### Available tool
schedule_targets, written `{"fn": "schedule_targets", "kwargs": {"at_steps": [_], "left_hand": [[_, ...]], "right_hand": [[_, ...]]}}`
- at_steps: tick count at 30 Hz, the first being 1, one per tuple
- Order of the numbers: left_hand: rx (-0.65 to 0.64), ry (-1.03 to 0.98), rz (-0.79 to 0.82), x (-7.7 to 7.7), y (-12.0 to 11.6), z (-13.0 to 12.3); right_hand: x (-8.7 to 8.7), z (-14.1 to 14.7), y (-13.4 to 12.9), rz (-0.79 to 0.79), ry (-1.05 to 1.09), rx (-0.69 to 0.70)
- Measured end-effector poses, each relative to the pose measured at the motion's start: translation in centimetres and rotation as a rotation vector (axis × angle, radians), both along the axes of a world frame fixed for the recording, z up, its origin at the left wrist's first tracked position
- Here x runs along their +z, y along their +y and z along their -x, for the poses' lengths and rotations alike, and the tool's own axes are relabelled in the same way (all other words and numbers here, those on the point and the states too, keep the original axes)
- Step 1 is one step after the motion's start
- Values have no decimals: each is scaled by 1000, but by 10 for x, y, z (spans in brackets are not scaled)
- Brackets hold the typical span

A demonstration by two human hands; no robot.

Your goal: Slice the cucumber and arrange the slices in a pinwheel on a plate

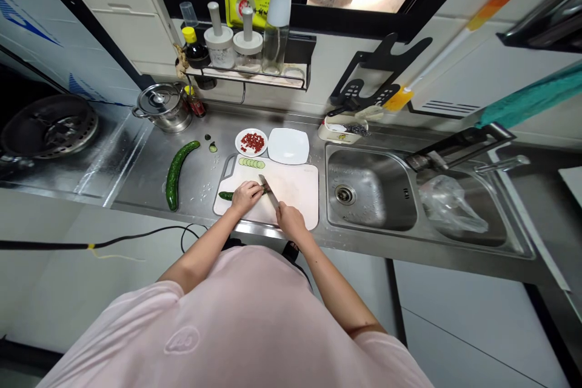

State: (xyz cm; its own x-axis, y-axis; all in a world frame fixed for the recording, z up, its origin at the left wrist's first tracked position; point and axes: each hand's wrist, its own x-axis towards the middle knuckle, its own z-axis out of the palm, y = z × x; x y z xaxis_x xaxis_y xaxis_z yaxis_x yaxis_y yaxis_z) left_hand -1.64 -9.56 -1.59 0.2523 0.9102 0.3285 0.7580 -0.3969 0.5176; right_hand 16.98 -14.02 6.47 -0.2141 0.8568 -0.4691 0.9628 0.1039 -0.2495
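Observation:
On a white cutting board [293, 185] lies a cut cucumber [226, 196], its end poking out to the left from under my fingers. My left hand [247, 196] is closed over it and presses it to the board. In my right hand [291, 220] is a kitchen knife [269, 192], gripped by the handle, its blade at the cucumber's right end beside my left fingertips. A row of thin cucumber slices [251, 163] lies overlapping near the board's far edge. Most of the held cucumber is hidden by my left hand.
A whole cucumber [176, 176] and cut-off ends [213, 147] lie left of the board. Behind it stand a plate of chopped red pieces [247, 151] and a white plate [288, 146]. A steel sink [373, 206] is to the right, a lidded pot [164, 110] back left.

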Motion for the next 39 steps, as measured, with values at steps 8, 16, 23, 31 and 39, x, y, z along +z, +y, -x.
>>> {"fn": "schedule_targets", "kwargs": {"at_steps": [8,16,23,31,39], "left_hand": [[-2,3,2,2,0,0],[2,-11,13,-1,2,0],[-5,2,14,-2,2,0],[-11,-16,2,0,2,0],[-15,6,13,1,1,1]], "right_hand": [[-1,-11,-5,41,22,11],[2,-6,1,27,11,29],[-1,0,8,19,16,21],[-8,13,18,5,11,12],[-2,6,10,30,2,13]]}}
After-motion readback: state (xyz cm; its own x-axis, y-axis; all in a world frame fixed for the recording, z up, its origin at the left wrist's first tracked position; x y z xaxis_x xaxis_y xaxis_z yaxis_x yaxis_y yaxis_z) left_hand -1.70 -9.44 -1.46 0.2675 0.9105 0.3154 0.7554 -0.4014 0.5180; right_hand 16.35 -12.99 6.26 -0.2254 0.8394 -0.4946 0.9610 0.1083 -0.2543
